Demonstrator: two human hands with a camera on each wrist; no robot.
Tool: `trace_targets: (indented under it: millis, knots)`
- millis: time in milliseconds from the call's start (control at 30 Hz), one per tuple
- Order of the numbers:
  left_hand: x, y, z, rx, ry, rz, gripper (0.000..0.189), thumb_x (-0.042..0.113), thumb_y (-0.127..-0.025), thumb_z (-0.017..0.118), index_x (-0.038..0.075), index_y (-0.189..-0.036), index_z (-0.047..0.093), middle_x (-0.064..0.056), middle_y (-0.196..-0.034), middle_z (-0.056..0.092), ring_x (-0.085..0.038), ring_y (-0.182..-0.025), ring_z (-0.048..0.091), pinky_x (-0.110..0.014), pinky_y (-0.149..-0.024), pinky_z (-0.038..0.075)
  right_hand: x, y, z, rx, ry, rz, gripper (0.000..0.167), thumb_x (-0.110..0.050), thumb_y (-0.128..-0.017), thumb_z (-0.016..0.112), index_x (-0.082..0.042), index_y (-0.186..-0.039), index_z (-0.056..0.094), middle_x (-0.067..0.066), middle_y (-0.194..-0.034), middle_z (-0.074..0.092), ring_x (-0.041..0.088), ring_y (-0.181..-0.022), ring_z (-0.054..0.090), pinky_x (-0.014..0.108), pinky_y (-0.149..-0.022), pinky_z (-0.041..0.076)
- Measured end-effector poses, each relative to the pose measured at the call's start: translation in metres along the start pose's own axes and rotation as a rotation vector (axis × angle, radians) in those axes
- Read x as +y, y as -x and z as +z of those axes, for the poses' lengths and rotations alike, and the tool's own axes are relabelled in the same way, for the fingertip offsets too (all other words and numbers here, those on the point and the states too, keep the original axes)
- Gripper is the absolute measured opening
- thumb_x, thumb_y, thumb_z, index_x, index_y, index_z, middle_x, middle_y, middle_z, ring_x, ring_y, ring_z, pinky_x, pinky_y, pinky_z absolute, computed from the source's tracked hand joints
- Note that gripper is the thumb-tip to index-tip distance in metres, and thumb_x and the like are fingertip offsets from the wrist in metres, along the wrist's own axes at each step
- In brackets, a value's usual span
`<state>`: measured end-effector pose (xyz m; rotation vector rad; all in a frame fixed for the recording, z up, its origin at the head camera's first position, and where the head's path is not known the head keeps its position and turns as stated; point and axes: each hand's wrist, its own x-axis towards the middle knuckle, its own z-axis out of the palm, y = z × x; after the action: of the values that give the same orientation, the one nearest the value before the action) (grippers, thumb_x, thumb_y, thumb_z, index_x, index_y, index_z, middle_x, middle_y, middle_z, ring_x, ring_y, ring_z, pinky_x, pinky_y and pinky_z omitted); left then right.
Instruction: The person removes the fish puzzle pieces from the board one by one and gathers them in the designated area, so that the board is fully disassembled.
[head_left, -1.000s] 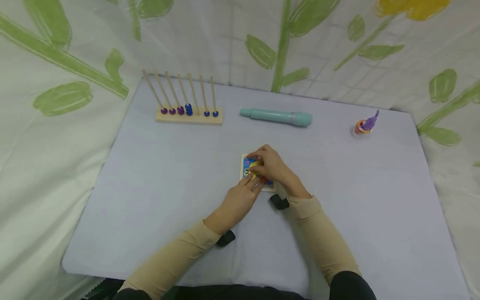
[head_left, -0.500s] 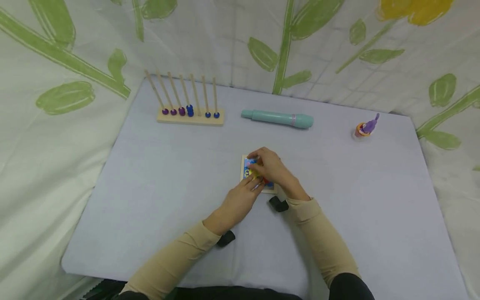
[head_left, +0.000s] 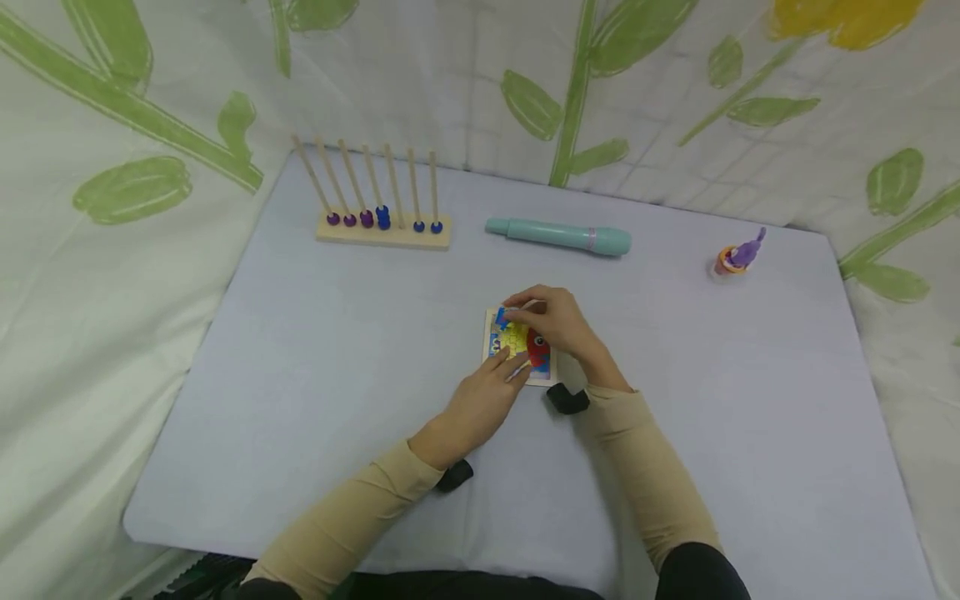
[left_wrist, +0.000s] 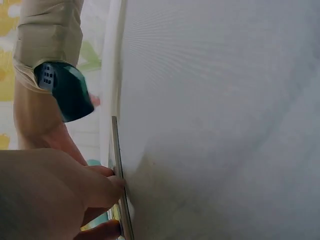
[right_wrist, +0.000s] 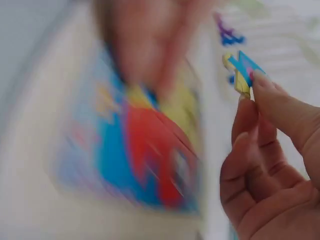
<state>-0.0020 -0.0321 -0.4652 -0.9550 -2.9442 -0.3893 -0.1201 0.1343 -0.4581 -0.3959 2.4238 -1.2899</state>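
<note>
head view: the left hand (head_left: pixel 476 404) lays nearly straight fingers on the puzzle (head_left: pixel 514 338), seemingly largely filled, on the tabletop (head_left: pixel 337 350). left wrist view: fingers touch its edge. right wrist view: the right hand (right_wrist: pixel 280 165) pinches a piece (right_wrist: pixel 243 67) clear of it, apparently left to seat.

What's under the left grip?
The left grip overlaps the near side of the puzzle board. Just past it, a yellow scaled area and red fish head show. Whatever lies directly beneath the fingers, pieces or gaps, can't be seen.
</note>
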Motion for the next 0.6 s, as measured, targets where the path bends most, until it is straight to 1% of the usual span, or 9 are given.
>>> trace_targets:
  millis: [67, 100, 167, 200, 300, 367, 467, 533, 600]
  knots:
    - [0.0, 0.0, -0.002, -0.047, 0.039, -0.024, 0.034, 0.001, -0.097, 0.067, 0.004, -0.131, 0.07, -0.01, -0.146, 0.063, -0.034, -0.136, 0.06, -0.037, -0.1, 0.059, 0.005, 0.005, -0.017, 0.032, -0.03, 0.039, 0.027, -0.019, -0.095, 0.076, -0.003, -0.116, 0.076, 0.019, -0.122, 0.075, 0.036, -0.102, 0.077, 0.031, -0.081, 0.059]
    - [0.0, 0.0, -0.004, -0.078, 0.058, -0.039, 0.036, 0.0, -0.097, 0.067, 0.004, -0.133, 0.069, -0.01, -0.148, 0.062, -0.034, -0.137, 0.059, -0.038, -0.099, 0.059, 0.008, 0.008, -0.027, 0.043, -0.017, 0.064, 0.028, -0.02, -0.095, 0.076, -0.003, -0.117, 0.076, 0.02, -0.124, 0.074, 0.037, -0.105, 0.076, 0.032, -0.085, 0.059]
    - [0.0, -0.002, -0.006, -0.115, 0.091, -0.061, 0.038, -0.001, -0.097, 0.065, 0.005, -0.134, 0.068, -0.009, -0.15, 0.06, -0.034, -0.139, 0.057, -0.039, -0.098, 0.06, 0.015, 0.017, -0.051, 0.051, 0.059, 0.139, 0.031, -0.023, -0.095, 0.076, -0.003, -0.119, 0.076, 0.021, -0.127, 0.072, 0.038, -0.11, 0.074, 0.038, -0.092, 0.057]
    - [0.0, -0.002, -0.007, -0.131, 0.111, -0.074, 0.038, -0.002, -0.097, 0.065, 0.005, -0.135, 0.068, -0.008, -0.151, 0.06, -0.034, -0.14, 0.057, -0.04, -0.097, 0.06, 0.02, 0.022, -0.062, 0.051, 0.104, 0.179, 0.032, -0.025, -0.095, 0.076, -0.004, -0.119, 0.076, 0.021, -0.128, 0.072, 0.038, -0.111, 0.073, 0.038, -0.092, 0.056]
    - [-0.001, -0.002, -0.009, -0.163, 0.139, -0.093, 0.038, -0.002, -0.098, 0.063, 0.005, -0.135, 0.068, -0.008, -0.151, 0.06, -0.033, -0.14, 0.056, -0.04, -0.098, 0.059, 0.034, 0.033, -0.087, 0.013, 0.207, 0.28, 0.034, -0.03, -0.095, 0.075, -0.006, -0.12, 0.077, 0.021, -0.13, 0.071, 0.036, -0.115, 0.068, 0.04, -0.096, 0.051]
    - [-0.002, -0.002, -0.009, -0.175, 0.144, -0.097, 0.038, -0.001, -0.099, 0.063, 0.005, -0.136, 0.067, -0.008, -0.152, 0.059, -0.033, -0.139, 0.056, -0.039, -0.1, 0.058, 0.041, 0.036, -0.094, -0.018, 0.226, 0.314, 0.034, -0.03, -0.095, 0.076, -0.006, -0.119, 0.077, 0.021, -0.131, 0.071, 0.035, -0.12, 0.064, 0.043, -0.1, 0.048]
    - [-0.001, -0.003, -0.008, -0.185, 0.149, -0.097, 0.037, 0.0, -0.099, 0.062, 0.005, -0.136, 0.067, -0.009, -0.152, 0.059, -0.032, -0.14, 0.056, -0.038, -0.105, 0.056, 0.047, 0.036, -0.096, -0.043, 0.243, 0.321, 0.034, -0.029, -0.093, 0.077, -0.006, -0.118, 0.078, 0.022, -0.13, 0.072, 0.035, -0.127, 0.061, 0.048, -0.107, 0.046]
    - [-0.001, -0.003, -0.009, -0.185, 0.159, -0.093, 0.037, 0.0, -0.1, 0.062, 0.004, -0.136, 0.066, -0.009, -0.152, 0.058, -0.032, -0.14, 0.055, -0.038, -0.106, 0.055, 0.048, 0.035, -0.094, -0.038, 0.284, 0.32, 0.033, -0.028, -0.092, 0.078, -0.006, -0.117, 0.078, 0.021, -0.128, 0.073, 0.036, -0.126, 0.062, 0.05, -0.107, 0.047]
    - [0.0, -0.004, -0.009, -0.177, 0.169, -0.088, 0.037, 0.0, -0.1, 0.062, 0.004, -0.136, 0.066, -0.01, -0.152, 0.059, -0.033, -0.14, 0.055, -0.038, -0.107, 0.054, 0.044, 0.034, -0.09, -0.001, 0.367, 0.306, 0.034, -0.027, -0.09, 0.08, -0.007, -0.117, 0.078, 0.02, -0.126, 0.073, 0.037, -0.121, 0.064, 0.051, -0.103, 0.049]
